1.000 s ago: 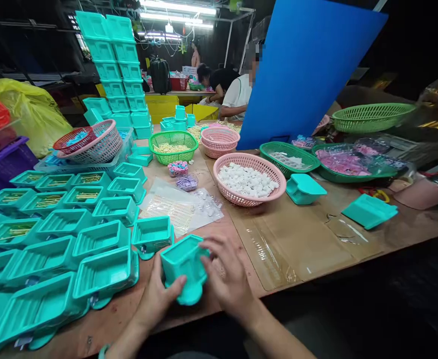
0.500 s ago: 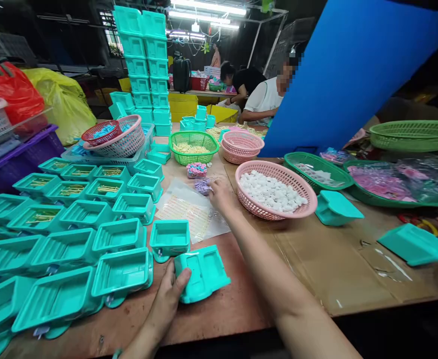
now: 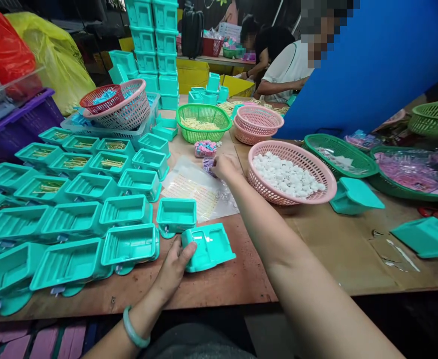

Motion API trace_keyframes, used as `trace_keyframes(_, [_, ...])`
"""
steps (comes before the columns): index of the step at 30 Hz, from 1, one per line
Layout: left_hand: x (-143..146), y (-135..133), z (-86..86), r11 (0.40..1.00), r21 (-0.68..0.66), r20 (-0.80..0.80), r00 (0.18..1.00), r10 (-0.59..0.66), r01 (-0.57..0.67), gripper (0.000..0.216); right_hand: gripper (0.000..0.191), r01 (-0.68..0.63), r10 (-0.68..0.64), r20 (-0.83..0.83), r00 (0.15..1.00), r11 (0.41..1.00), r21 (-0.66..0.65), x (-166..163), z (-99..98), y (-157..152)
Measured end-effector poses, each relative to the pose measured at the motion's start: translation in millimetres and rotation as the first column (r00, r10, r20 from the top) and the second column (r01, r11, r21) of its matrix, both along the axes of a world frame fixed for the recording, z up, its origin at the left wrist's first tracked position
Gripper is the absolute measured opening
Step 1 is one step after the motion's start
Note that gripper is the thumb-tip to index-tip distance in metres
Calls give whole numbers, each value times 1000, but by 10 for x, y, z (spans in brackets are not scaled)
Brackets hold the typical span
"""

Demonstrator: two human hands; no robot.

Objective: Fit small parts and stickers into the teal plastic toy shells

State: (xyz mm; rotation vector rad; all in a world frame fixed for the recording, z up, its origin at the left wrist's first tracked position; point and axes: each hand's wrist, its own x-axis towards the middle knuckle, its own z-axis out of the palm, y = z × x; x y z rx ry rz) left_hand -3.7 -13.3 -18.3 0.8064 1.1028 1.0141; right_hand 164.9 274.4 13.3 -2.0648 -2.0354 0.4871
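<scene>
My left hand (image 3: 174,267) grips the near left edge of an open teal plastic box (image 3: 209,246) lying on the wooden table (image 3: 237,286). My right hand (image 3: 224,167) reaches far forward, its fingers closed over a small clear bag of purple pieces (image 3: 208,163) next to a bag of mixed pink and blue pieces (image 3: 205,148). A clear sheet with rows of small yellow parts (image 3: 194,192) lies between the two hands.
Several open teal boxes (image 3: 73,209) fill the left of the table. A pink basket of white pieces (image 3: 288,172) stands right of my right hand, with green and pink baskets (image 3: 203,122) behind. A blue board (image 3: 383,60) stands at the right. People sit at the far end.
My right hand left the teal box and reached forward to the small bag of purple pieces. My left hand laid the box down open on the table. The view tilted downward.
</scene>
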Motion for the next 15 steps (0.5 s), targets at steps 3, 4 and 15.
trace_keyframes(3, [-5, -2, -40, 1000, 26, 6, 1000, 0, -1, 61, 24, 29, -29, -52, 998, 1000, 3, -62, 107, -14])
trace_keyframes(4, [-7, -5, -56, 1000, 30, 22, 1000, 7, -8, 61, 22, 35, -34, -80, 996, 999, 19, -76, 141, -31])
trace_keyframes(15, [19, -49, 31, 998, -62, 169, 985, 38, -27, 66, 23, -44, 67, -593, 802, 998, 53, 303, 512, -1153])
